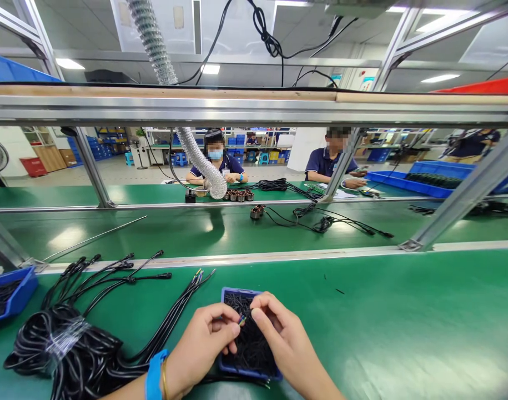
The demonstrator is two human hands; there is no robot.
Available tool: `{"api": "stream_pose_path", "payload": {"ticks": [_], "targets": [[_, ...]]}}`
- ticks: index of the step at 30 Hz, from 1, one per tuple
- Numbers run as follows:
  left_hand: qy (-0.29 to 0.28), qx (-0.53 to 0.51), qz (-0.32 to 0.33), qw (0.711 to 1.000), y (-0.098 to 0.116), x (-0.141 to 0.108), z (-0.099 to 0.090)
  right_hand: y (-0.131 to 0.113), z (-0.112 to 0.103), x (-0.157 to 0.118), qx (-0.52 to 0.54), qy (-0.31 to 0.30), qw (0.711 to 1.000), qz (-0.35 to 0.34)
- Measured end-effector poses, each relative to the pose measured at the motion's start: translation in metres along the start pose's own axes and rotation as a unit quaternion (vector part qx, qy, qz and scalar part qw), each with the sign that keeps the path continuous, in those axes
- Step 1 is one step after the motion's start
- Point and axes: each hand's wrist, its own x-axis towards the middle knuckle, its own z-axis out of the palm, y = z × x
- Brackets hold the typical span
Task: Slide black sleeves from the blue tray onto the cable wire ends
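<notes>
My left hand [207, 344], with a blue band at the wrist, pinches the coloured wire ends [242, 320] of a cable between thumb and fingertips. To its right, my right hand [281, 328] has thumb and index finger pressed together; anything between them is too small to make out. Both hands are above a blue tray [249, 291] full of short black tube pieces [249, 347]. A coiled bundle of black cables [87, 347] lies at the left, its stripped coloured wire ends [199, 275] pointing toward the back. More cable ends stick out beneath the tray's front edge.
Another blue bin [26, 291] stands at the far left. Two black bits [340, 291] lie right of the tray. Metal frame posts [449, 200] and a rail cross behind. Beyond are copper coils [256, 212] with cables, a flexible duct [195, 155] and two seated people.
</notes>
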Motion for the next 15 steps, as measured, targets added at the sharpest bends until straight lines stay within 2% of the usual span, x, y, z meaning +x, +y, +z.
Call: {"api": "stream_pose_path", "payload": {"ticks": [5, 10, 15], "targets": [[0.003, -0.011, 0.004, 1.0, 0.002, 0.0, 0.001, 0.0, 0.004, -0.002, -0.004, 0.004, 1.0, -0.005], [0.027, -0.034, 0.006, 0.999, -0.003, 0.002, 0.0, 0.005, 0.006, -0.002, -0.094, 0.0, 0.993, -0.07], [0.042, -0.021, 0.0, 0.999, -0.006, 0.004, -0.001, 0.011, -0.004, 0.001, -0.171, 0.01, 0.974, -0.148]]}}
